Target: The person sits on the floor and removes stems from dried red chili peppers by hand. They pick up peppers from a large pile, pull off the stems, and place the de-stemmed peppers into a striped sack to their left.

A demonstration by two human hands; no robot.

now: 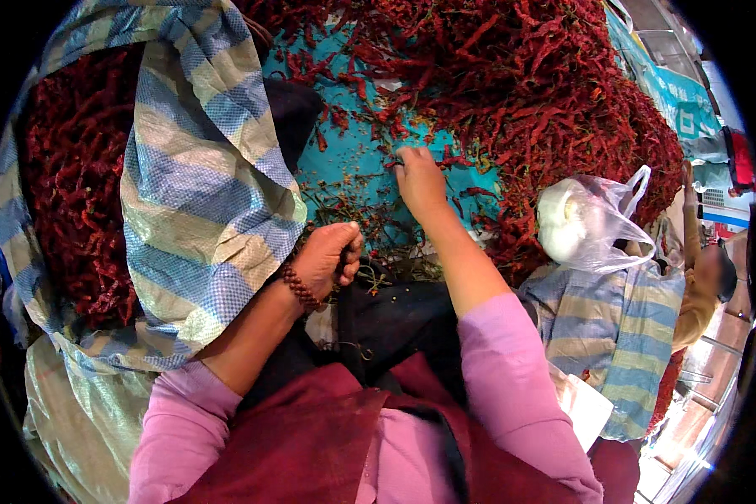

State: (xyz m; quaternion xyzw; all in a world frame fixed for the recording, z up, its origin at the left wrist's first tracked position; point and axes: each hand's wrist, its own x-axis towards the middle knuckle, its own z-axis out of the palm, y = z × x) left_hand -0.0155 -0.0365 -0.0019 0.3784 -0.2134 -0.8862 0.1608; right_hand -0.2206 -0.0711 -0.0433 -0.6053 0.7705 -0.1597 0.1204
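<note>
My left hand (329,253) is curled, with a brown beaded bracelet (299,288) on the wrist. Its palm is turned away, so I cannot see whether it holds anything. Farther forward, my right hand (423,183) reaches over a turquoise sheet (346,154), its fingertips bent down beside loose dried red chillies (409,129). Whatever lies under those fingertips is hidden. Between my hands, broken stems and bits of chilli (368,217) litter the sheet, along with scattered pale seeds. A large heap of dried red chillies (542,82) rises beyond and to the right.
At left stands an open blue-and-beige striped woven sack (189,170) full of dried chillies (82,189). A clear plastic bag (595,217) with white contents rests on a striped woven sack (605,327) at right. Another person (693,309) is at the far right.
</note>
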